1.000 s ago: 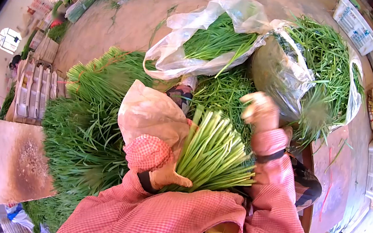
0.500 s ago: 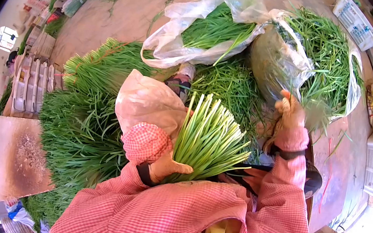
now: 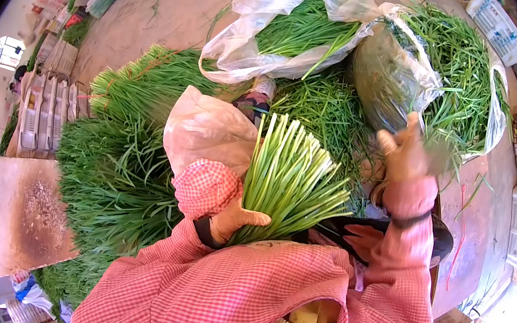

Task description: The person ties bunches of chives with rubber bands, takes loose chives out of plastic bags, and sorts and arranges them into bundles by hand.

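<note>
My left hand is wrapped around a bunch of garlic chives, its thumb lying across the stems. The pale cut ends point up and away from me; the green leaves run down toward my lap. My right hand is raised to the right of the bunch, apart from it, with thumb and forefinger spread and nothing visible between them. Some of its fingers are blurred. Just beyond it stands a clear plastic bag beside a heap of loose green leaves.
An open plastic bag holding chives lies ahead. Tied chives and a dark green pile are on my left. Scattered leaves cover the floor in front. White crates stand at far right, beside a board at left.
My right hand has gone from bent fingers to spread ones, with the forearm shifting slightly. My left hand still grips the bunch, almost unmoved.
</note>
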A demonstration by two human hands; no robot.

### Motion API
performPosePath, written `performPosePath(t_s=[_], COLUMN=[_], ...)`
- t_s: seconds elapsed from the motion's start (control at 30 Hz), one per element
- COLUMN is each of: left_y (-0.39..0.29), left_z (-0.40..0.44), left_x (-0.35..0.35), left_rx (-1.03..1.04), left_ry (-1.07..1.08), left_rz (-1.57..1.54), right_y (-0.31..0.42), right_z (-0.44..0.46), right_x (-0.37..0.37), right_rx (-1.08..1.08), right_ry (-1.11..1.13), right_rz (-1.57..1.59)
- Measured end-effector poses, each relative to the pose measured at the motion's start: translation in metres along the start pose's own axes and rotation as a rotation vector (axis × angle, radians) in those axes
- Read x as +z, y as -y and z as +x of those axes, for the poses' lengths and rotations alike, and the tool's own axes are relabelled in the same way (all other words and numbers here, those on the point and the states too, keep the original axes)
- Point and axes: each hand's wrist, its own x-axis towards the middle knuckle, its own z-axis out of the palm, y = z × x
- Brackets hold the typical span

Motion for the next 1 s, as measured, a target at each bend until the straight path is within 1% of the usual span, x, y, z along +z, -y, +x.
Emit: performPosePath(t_s=[0.03, 0.07, 0.13, 0.17, 0.23, 0.27, 0.3, 0.33, 0.37, 0.4, 0.43, 0.47, 0.5, 0.53, 0.57, 0.6, 0.63, 0.67, 0.7, 0.73, 0.77, 0.8, 0.87, 0.9, 0.93, 1.0], left_y=[0.001, 0.002, 0.006, 0.007, 0.006, 0.005, 0.004, 0.002, 0.001, 0.001, 0.006, 0.01, 0.011, 0.014, 0.019, 0.017, 0.015, 0.014, 0.013, 0.012, 0.01, 0.002, -0.016, -0.017, -0.016, -0.009], left_z=[0.0, 0.0, 0.002, 0.003, 0.001, -0.002, -0.003, -0.004, -0.004, -0.003, -0.003, -0.001, -0.001, -0.002, -0.005, -0.006, -0.007, -0.007, -0.007, -0.006, -0.005, -0.005, -0.006, -0.005, -0.001, 0.001], left_x=[0.0, 0.0, 0.0, -0.001, -0.008, -0.011, -0.011, -0.011, -0.01, -0.009, -0.014, -0.018, -0.022, -0.028, -0.037, -0.038, -0.037, -0.036, -0.037, -0.039, -0.039, -0.032, -0.008, -0.004, -0.002, -0.003], left_rx=[0.002, 0.004, 0.014, 0.037, 0.028, 0.014, 0.0, 0.0, -0.012, -0.025, -0.026, -0.023, 0.007, 0.035, -0.048, -0.045, -0.079, -0.113, -0.114, -0.124, -0.13, -0.122, -0.067, -0.004, 0.109, 0.084], left_ry=[-0.048, -0.093, -0.075, -0.069, -0.064, -0.066, -0.021, -0.019, -0.003, 0.016, 0.044, 0.054, 0.04, 0.021, 0.0, -0.003, -0.01, -0.015, -0.015, 0.004, 0.022, 0.02, 0.193, 0.19, 0.23, 0.284], left_rz=[0.055, 0.11, 0.093, 0.081, 0.074, 0.065, 0.059, 0.063, 0.023, -0.019, -0.059, -0.058, -0.1, -0.144, -0.177, -0.177, -0.188, -0.198, -0.193, -0.126, -0.057, -0.051, -0.069, -0.017, 0.084, 0.115], right_y=[0.008, 0.008, 0.05, 0.042, 0.025, 0.022, 0.025, 0.012, -0.021, -0.027, -0.044, -0.06, -0.067, -0.034, -0.08, -0.081, -0.086, -0.071, -0.04, -0.026, -0.014, -0.004, 0.01, 0.014, 0.021, 0.035], right_z=[-0.022, -0.038, -0.059, -0.058, -0.049, -0.042, -0.033, -0.017, 0.009, 0.016, 0.015, -0.001, -0.018, -0.037, -0.059, -0.085, -0.113, -0.123, -0.129, -0.124, -0.118, -0.11, -0.085, -0.073, -0.064, -0.049], right_x=[0.005, 0.019, 0.031, 0.033, 0.038, 0.024, 0.008, -0.008, -0.024, -0.032, -0.039, -0.031, -0.023, -0.024, -0.003, 0.018, 0.032, 0.037, 0.054, 0.076, 0.09, 0.099, 0.107, 0.108, 0.113, 0.109], right_rx=[0.091, 0.011, 0.445, 0.447, 0.379, 0.562, 0.605, 0.558, 0.395, 0.437, 0.271, 0.14, 0.078, 0.159, 0.076, 0.028, 0.055, 0.258, 0.283, 0.173, 0.304, 0.432, 0.594, 0.516, 0.488, 0.36], right_ry=[0.169, 0.354, 0.964, 0.957, 0.984, 0.626, 0.238, 0.126, 0.275, -0.21, -0.197, -0.2, -0.311, -0.218, -0.155, -0.002, 0.295, 0.667, 0.702, 0.72, 0.677, 0.635, 0.564, 0.605, 0.6, 0.524], right_rz=[0.096, 0.067, 0.231, 0.23, 1.087, 1.43, 1.742, 1.94, 2.106, 1.714, 0.727, -0.007, -0.763, -0.612, -0.421, -0.005, 0.257, 0.63, 1.158, 1.181, 1.32, 1.453, 1.693, 1.806, 1.842, 1.755])
